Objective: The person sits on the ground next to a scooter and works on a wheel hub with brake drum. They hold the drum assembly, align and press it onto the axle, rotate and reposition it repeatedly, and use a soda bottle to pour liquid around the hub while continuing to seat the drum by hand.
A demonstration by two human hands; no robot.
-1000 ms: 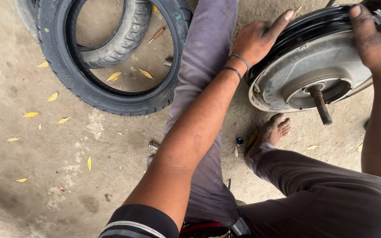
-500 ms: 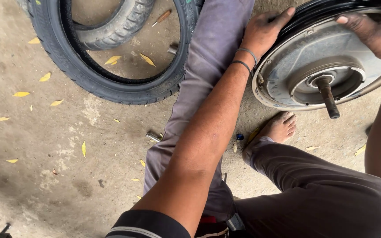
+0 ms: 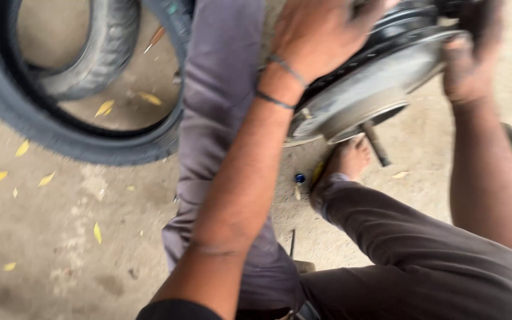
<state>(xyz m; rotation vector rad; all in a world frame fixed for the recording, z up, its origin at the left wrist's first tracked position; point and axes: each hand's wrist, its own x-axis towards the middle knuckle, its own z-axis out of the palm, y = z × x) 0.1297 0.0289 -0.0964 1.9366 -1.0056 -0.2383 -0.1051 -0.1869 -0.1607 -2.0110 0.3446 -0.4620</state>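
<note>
A metal wheel hub (image 3: 368, 89) with a short axle (image 3: 376, 144) sticking out is held tilted above the concrete floor (image 3: 60, 237), just over a bare foot (image 3: 351, 157). The left hand (image 3: 321, 32) is laid flat on the hub's dark rim, fingers spread. The right hand (image 3: 466, 56) is wrapped around the rim on the other side, but the picture is blurred, so how tight it is cannot be told. Two black tyres (image 3: 42, 118) are seen lying on the floor to the left, among yellow leaves (image 3: 105, 108).
</note>
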